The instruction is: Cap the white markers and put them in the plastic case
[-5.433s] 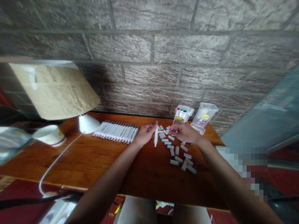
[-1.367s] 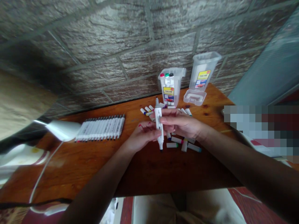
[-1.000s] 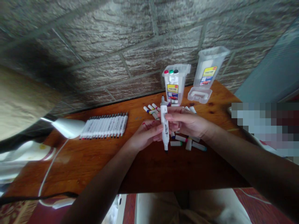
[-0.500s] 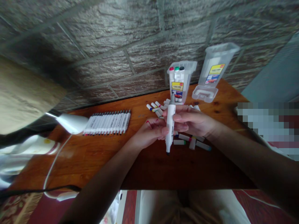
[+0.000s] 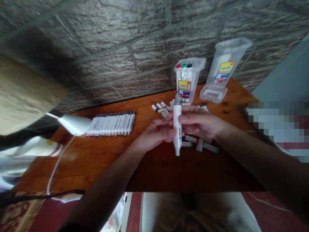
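A white double-ended marker (image 5: 177, 124) is held upright above the table, its grey end up and bare of a cap, its dark tip at the bottom. My left hand (image 5: 158, 133) pinches it from the left, and my right hand (image 5: 201, 120) grips it from the right. Behind and below my hands lie several loose marker caps (image 5: 164, 108) and more caps (image 5: 191, 141), partly hidden by my fingers. To the left, a row of uncapped markers (image 5: 111, 124) lies side by side.
A clear plastic case (image 5: 193, 87) with three capped markers (image 5: 184, 72) stands at the wall. Right of it is another clear case (image 5: 229, 58) with its lid (image 5: 213, 93) open. A white lamp (image 5: 74, 124) and a cable (image 5: 56, 164) are at the left.
The view has shifted slightly. The marker has turned a little more upright, still between both hands. Nothing else has visibly moved.
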`<state>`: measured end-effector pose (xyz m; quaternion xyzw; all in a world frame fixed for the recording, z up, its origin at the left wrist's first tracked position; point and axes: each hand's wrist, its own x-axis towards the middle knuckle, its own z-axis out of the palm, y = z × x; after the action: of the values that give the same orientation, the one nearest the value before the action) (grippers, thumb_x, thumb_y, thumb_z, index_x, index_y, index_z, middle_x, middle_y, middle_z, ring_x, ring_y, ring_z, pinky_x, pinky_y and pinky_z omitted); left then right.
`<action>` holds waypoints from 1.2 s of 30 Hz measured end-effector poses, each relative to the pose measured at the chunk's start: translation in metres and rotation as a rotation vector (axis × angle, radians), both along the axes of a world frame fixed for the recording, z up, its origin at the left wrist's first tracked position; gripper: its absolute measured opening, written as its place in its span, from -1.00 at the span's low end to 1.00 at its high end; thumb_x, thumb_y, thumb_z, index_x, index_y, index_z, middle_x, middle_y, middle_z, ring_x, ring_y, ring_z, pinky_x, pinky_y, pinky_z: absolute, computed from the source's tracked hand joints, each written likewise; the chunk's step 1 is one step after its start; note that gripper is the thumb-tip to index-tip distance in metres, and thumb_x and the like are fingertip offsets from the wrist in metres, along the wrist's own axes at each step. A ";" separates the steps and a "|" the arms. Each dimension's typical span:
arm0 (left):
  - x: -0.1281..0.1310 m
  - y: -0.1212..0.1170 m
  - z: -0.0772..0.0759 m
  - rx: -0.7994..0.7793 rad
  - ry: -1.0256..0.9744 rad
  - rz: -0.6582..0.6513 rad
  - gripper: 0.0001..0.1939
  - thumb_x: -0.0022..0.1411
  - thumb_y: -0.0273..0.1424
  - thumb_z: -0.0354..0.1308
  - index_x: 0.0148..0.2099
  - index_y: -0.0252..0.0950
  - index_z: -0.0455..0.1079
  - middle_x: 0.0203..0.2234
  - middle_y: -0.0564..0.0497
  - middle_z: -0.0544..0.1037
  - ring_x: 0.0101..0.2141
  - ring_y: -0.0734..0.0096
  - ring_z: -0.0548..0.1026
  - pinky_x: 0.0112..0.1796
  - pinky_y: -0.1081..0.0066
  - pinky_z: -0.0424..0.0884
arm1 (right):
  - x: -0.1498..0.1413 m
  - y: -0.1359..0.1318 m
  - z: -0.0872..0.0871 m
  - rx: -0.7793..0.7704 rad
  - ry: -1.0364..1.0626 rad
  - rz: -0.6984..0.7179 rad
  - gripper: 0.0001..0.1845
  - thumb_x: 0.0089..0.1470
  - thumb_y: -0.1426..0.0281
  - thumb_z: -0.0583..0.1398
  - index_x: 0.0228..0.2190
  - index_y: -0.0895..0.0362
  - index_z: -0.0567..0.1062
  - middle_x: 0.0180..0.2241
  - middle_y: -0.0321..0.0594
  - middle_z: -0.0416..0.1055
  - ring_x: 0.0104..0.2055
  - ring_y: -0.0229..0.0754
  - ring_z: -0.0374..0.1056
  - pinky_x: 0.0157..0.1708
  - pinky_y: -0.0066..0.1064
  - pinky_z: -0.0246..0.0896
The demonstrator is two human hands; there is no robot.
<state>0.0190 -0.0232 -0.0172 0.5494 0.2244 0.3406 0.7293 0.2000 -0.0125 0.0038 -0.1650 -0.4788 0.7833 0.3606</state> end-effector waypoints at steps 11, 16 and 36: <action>0.003 0.000 0.002 0.015 0.019 -0.018 -0.48 -0.08 0.04 0.43 -0.47 -0.32 0.40 -0.66 0.09 0.35 -0.63 0.59 0.24 -0.56 0.46 0.13 | 0.000 0.000 -0.001 0.048 -0.002 -0.005 -0.69 -0.08 0.27 0.42 -0.36 0.21 0.53 -0.56 -0.41 0.39 -0.71 -0.55 -0.08 -0.73 -0.57 -0.31; 0.003 0.001 0.001 0.014 0.054 0.011 -0.43 -0.10 0.09 0.42 -0.51 -0.33 0.38 -0.69 0.10 0.31 -0.64 0.59 0.22 -0.58 0.47 0.13 | 0.000 0.000 0.002 0.046 -0.009 -0.020 -0.65 -0.10 0.23 0.44 -0.41 0.21 0.49 -0.60 -0.44 0.34 -0.72 -0.54 -0.08 -0.74 -0.58 -0.34; 0.000 0.002 0.008 1.355 0.380 0.635 -0.73 0.19 -0.51 0.26 -0.04 -0.21 0.55 -0.22 -0.05 0.59 -0.21 0.36 0.58 -0.18 0.36 0.52 | -0.009 0.008 -0.010 -0.089 -0.040 -0.355 -0.67 -0.06 0.27 0.43 -0.36 0.10 0.42 -0.63 -0.53 0.18 -0.67 -0.48 -0.09 -0.68 -0.59 -0.30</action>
<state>0.0193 -0.0209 -0.0095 0.8342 0.2352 0.4964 0.0498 0.1913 -0.0041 -0.0059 -0.2782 -0.4140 0.7244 0.4758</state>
